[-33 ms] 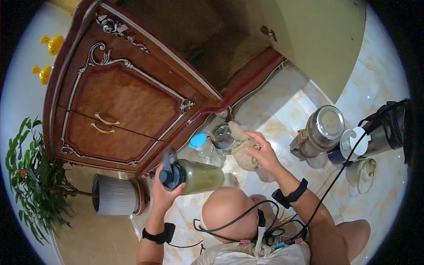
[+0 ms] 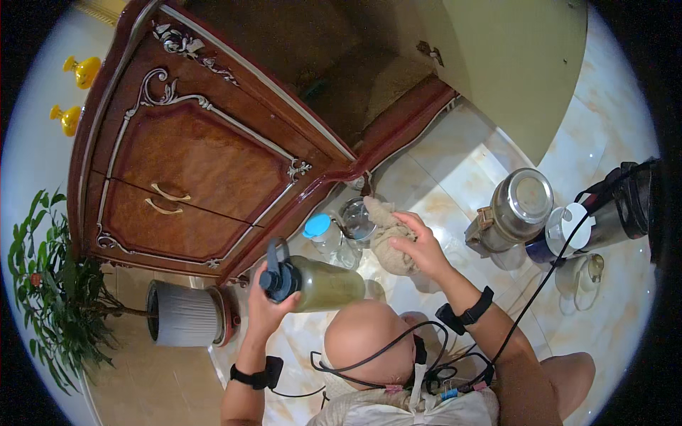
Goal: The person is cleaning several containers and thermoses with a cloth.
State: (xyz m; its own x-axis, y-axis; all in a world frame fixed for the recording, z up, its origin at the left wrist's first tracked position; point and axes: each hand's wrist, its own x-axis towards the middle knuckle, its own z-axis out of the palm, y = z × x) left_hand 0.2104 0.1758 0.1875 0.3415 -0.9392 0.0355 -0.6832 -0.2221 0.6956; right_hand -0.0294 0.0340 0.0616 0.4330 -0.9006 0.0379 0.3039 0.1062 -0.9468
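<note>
My left hand (image 2: 267, 307) grips a large translucent green water bottle (image 2: 330, 285) by its dark lid end, with the bottle lying sideways toward the right. A loop stands up from the lid. In my right hand (image 2: 424, 247) is a bunched beige cloth (image 2: 392, 248), its upper end sticking out past my fingers. Just left of the cloth, on the floor, stand a clear glass jug (image 2: 357, 219) and a clear container with a blue lid (image 2: 317, 226). My fingers hide part of the bottle's lid.
A carved wooden cabinet (image 2: 181, 181) fills the upper left; its open compartment is ahead, with a pale door (image 2: 515, 78) swung right. Right on the tiles are a metal flask (image 2: 524, 206), a white-lidded vessel (image 2: 568, 226) and a glass lid (image 2: 588, 277). A potted plant (image 2: 186, 314) stands left. Black cables (image 2: 529, 305) cross my right arm.
The bottle in my left hand has shifted very slightly to the right. The cloth's upper end has moved a little to the left.
</note>
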